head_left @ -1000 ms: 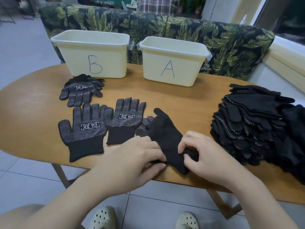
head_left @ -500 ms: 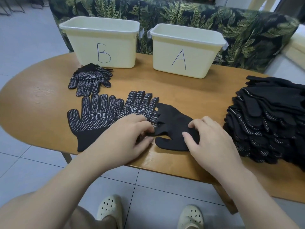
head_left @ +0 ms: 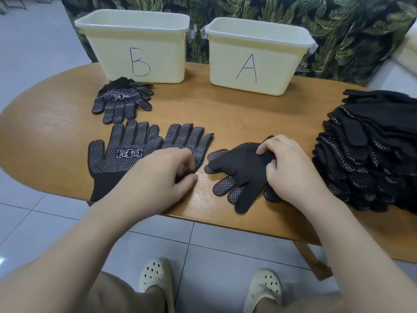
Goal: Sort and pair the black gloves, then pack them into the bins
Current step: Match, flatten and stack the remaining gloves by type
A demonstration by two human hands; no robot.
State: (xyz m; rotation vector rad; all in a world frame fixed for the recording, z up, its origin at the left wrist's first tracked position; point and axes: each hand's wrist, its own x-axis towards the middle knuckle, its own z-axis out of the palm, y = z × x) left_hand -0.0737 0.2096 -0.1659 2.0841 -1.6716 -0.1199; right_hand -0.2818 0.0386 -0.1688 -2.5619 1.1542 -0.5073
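Black glove (head_left: 241, 168) is gripped by the right hand (head_left: 286, 168); left hand (head_left: 162, 177) pinches the flat glove (head_left: 189, 141) beside it. Pulling carelessly could mismatch pairs or drag neighbours off the surface (head_left: 225, 114)

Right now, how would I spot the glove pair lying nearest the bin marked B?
Find the cream bin B at the back left of the wooden table. Directly before it lies a stacked glove pair, dotted palm up. Unlike the two flat gloves nearer the hands, it is smaller-looking, doubled and untouched.

Right hand (head_left: 291, 170) on black glove pair (head_left: 239, 168)
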